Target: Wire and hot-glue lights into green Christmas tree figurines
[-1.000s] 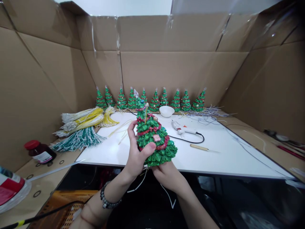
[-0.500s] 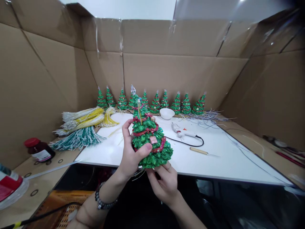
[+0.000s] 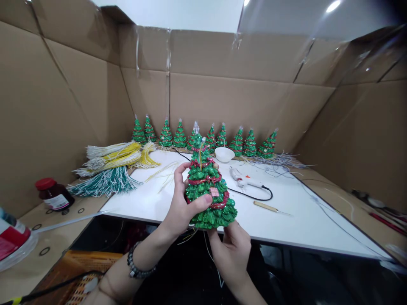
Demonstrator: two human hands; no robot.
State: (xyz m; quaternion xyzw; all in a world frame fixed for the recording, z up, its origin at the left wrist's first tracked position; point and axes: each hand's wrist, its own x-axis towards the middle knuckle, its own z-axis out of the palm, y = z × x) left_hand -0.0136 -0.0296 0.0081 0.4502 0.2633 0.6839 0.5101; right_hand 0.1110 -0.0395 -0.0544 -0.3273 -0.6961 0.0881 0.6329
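The decorated tree [image 3: 206, 188] is held in front of the person, above the near edge of the bench [image 3: 178, 207]. Its green surface is layered in glossy, leaf-like ridges, forming a tapering cone wound with glittery red garland [image 3: 205, 180] and bearing a small, square pink ornament [image 3: 214, 192]. Its long axis is nearly upright, the clear tip [image 3: 196, 127] pointing up and leaning slightly left of the broad base.

The left hand [image 3: 186, 207] is clamped around the tree's left flank, thumb across the front; its other fingers are partly hidden behind. The right hand [image 3: 233, 250] is at the underside, its fingertips covered by the base, so whether they grip anything cannot be told. Thin white wire [image 3: 212, 258] dangles beside the right hand.

Beyond the hands, similar trees [image 3: 237, 144] stand in a row, one mostly hidden behind the held tree. Left of the hands lie bundled strands [image 3: 114, 159]; right of them, a wooden-handled tool [image 3: 265, 206]. A red-labelled container [image 3: 12, 237], far left, is cut off.
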